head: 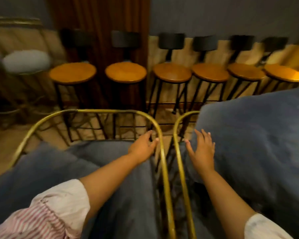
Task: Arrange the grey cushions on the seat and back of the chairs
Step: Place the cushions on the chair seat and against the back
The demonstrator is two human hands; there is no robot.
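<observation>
Two gold wire-frame chairs stand side by side below me. The left chair [86,111] holds a grey cushion [62,166] lying flat in its seat. The right chair [177,128] holds another grey cushion [259,144], bulging up high to the right. My left hand [143,145] reaches over the left cushion, fingers spread near the chair's right rail, holding nothing. My right hand [202,149] rests flat with fingers apart against the left edge of the right cushion.
A row of several bar stools [173,73] with round wooden seats and dark backrests lines the far wall. Two grey padded stools [26,61] stand at the far left. A brown curtain [100,23] hangs behind. The image is motion-blurred.
</observation>
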